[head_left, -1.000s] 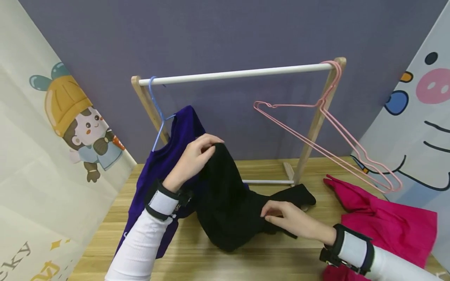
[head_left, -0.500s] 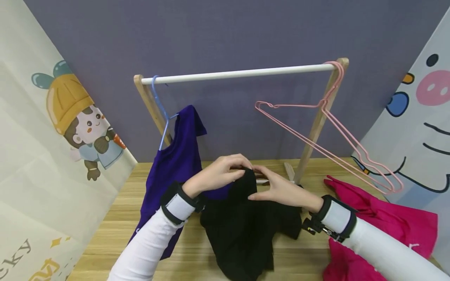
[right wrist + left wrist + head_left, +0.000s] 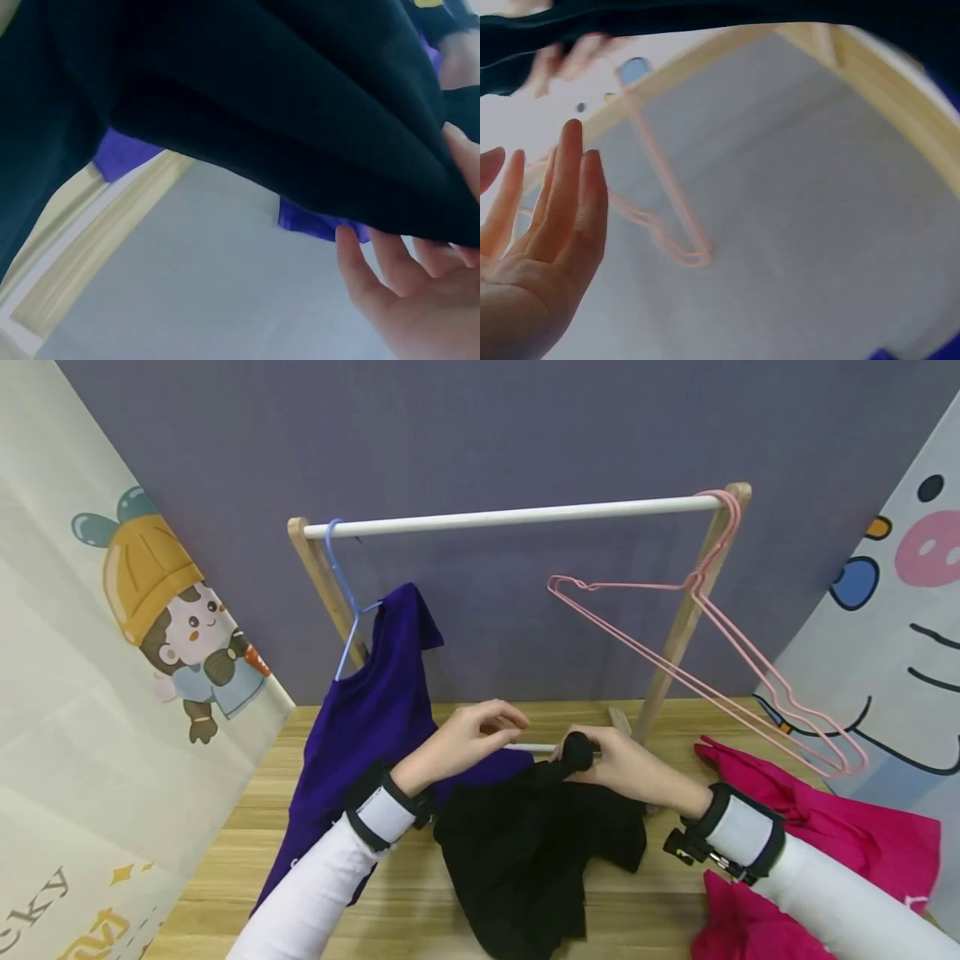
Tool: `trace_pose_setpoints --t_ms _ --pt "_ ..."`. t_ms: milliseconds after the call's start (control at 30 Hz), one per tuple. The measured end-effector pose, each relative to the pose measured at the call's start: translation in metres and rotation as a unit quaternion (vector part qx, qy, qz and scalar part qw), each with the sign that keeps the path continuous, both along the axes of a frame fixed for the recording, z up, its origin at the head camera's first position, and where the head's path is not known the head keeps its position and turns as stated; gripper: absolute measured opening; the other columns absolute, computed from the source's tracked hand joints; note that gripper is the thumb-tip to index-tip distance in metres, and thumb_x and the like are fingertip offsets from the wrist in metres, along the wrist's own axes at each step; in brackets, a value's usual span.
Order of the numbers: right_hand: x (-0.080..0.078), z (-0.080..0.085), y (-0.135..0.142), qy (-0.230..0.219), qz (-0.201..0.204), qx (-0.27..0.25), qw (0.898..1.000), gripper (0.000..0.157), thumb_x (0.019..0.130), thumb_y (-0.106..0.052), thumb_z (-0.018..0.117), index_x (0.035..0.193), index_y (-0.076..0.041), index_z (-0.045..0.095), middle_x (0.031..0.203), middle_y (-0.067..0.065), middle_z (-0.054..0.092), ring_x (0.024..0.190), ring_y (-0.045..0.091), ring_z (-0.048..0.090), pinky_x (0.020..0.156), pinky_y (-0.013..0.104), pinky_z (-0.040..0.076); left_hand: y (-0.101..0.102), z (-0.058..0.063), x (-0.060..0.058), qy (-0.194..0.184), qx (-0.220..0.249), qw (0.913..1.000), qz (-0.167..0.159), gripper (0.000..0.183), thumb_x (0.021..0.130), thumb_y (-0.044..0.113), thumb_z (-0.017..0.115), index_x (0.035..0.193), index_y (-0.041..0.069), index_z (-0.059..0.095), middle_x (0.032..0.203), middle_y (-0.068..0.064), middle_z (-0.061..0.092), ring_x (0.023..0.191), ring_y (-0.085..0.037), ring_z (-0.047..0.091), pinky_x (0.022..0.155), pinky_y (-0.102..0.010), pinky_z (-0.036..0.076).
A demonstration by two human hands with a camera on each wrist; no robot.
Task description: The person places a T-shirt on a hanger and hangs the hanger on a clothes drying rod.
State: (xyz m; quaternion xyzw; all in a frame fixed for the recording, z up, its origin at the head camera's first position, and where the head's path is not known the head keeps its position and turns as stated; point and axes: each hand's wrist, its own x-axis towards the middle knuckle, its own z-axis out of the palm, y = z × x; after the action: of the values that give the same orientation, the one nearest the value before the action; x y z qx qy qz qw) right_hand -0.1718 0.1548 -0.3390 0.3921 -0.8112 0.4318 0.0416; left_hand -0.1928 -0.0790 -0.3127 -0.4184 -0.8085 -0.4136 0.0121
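In the head view, the right hand (image 3: 630, 768) pinches a bunched part of the black garment (image 3: 517, 852), which spreads in front of the rack, above the surface (image 3: 405, 877); whether its lower end rests there I cannot tell. The left hand (image 3: 461, 745) is near the bunched cloth, its fingers loosely bent, the thumb a little apart, holding nothing. A purple shirt (image 3: 375, 693) hangs on a blue hanger (image 3: 342, 578) at the left end of the white rail (image 3: 495, 517); pink hangers (image 3: 637, 648) hang at the right end. A magenta garment (image 3: 847, 810) lies at the right, partly under the right sleeve.

In the left wrist view, the left hand's fingers are extended, apart from the dark cloth overhead; a pink hanger shows behind.

In the right wrist view, the black garment's edge passes between the right hand's thumb and fingers, with purple cloth beyond.
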Motion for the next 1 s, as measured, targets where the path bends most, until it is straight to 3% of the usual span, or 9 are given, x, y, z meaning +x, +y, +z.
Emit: trace_pose_setpoints --t_ms 133,267,367,533,667,767,867,900,1000 --pt "0.003 0.0 0.011 0.028 -0.009 -0.004 1.0 0.021 0.071 -0.008 0.071 0.087 -0.015 0.06 0.082 -0.002 0.063 0.081 0.013 0.057 0.071 0.04 0.049 -0.014 -0.023 -0.005 -0.058 -0.069 0.9957 0.022 0.027 0.085 0.027 0.056 0.108 0.011 0.055 0.103 -0.007 0.061 0.089 -0.011 0.056 0.078 -0.033 0.048" --pt "0.006 0.002 0.022 0.044 -0.017 0.001 0.999 0.023 0.07 -0.008 0.071 0.087 -0.018 0.059 0.082 -0.004 0.062 0.08 0.011 0.056 0.069 0.038 0.05 -0.026 -0.041 -0.003 -0.112 -0.163 0.9801 0.018 0.048 0.079 0.041 0.06 0.117 0.015 0.048 0.107 -0.006 0.059 0.095 -0.015 0.054 0.081 -0.034 0.047" --pt "0.009 0.005 0.03 0.059 -0.026 0.008 0.998 0.025 0.07 -0.006 0.07 0.088 -0.018 0.059 0.083 -0.004 0.062 0.08 0.01 0.056 0.069 0.035 0.05 -0.03 -0.048 -0.002 -0.114 -0.202 0.9727 0.007 0.054 0.075 0.042 0.065 0.118 0.013 0.047 0.107 -0.007 0.058 0.096 -0.017 0.053 0.082 -0.036 0.047" --pt "0.014 0.011 0.04 0.085 -0.05 0.016 0.995 0.027 0.067 -0.004 0.071 0.088 -0.017 0.059 0.082 -0.004 0.062 0.079 0.008 0.056 0.067 0.031 0.051 -0.033 -0.058 -0.003 -0.107 -0.221 0.9692 0.015 0.058 0.071 0.034 0.07 0.117 0.007 0.046 0.101 -0.011 0.059 0.085 -0.016 0.055 0.076 -0.033 0.048" --pt "0.019 0.018 0.046 0.086 -0.073 0.018 0.993 0.028 0.067 -0.002 0.07 0.088 -0.018 0.059 0.082 -0.005 0.061 0.078 0.008 0.056 0.065 0.03 0.051 -0.03 -0.068 -0.004 -0.111 -0.218 0.9695 0.014 0.056 0.072 0.028 0.071 0.116 0.005 0.045 0.088 -0.006 0.059 0.074 -0.01 0.052 0.069 -0.029 0.047" --pt "0.022 0.023 0.051 0.071 -0.091 0.026 0.993 0.027 0.07 -0.004 0.069 0.089 -0.02 0.058 0.082 -0.006 0.061 0.078 0.008 0.056 0.064 0.03 0.051 -0.027 -0.074 -0.006 -0.094 -0.188 0.9777 0.008 0.022 0.077 0.021 0.066 0.088 0.008 0.052 0.067 0.004 0.048 0.059 -0.005 0.043 0.057 -0.024 0.04" --pt "0.024 0.024 0.056 0.084 -0.108 0.042 0.99 0.027 0.07 -0.005 0.069 0.089 -0.022 0.058 0.083 -0.008 0.06 0.078 0.007 0.056 0.064 0.029 0.05 -0.027 -0.075 -0.008 -0.075 -0.147 0.9862 0.018 0.023 0.083 0.017 0.059 0.069 0.01 0.042 0.06 0.005 0.033 0.053 -0.006 0.035 0.053 -0.024 0.033" --pt "0.024 0.024 0.059 0.09 -0.116 0.045 0.988 0.028 0.069 -0.005 0.07 0.089 -0.021 0.057 0.082 -0.008 0.06 0.078 0.006 0.056 0.064 0.029 0.05 -0.027 -0.073 -0.008 -0.071 -0.131 0.9884 0.025 0.025 0.084 0.017 0.057 0.067 0.011 0.04 0.06 0.005 0.032 0.053 -0.006 0.034 0.053 -0.025 0.032" --pt "0.025 0.021 0.067 0.106 -0.128 0.043 0.985 0.033 0.067 -0.002 0.071 0.09 -0.017 0.054 0.082 -0.007 0.057 0.075 0.006 0.054 0.06 0.026 0.048 -0.028 -0.069 -0.008 -0.066 -0.084 0.9926 0.058 0.012 0.087 0.018 0.053 0.077 0.011 0.051 0.068 0.005 0.048 0.062 -0.006 0.044 0.059 -0.028 0.04"
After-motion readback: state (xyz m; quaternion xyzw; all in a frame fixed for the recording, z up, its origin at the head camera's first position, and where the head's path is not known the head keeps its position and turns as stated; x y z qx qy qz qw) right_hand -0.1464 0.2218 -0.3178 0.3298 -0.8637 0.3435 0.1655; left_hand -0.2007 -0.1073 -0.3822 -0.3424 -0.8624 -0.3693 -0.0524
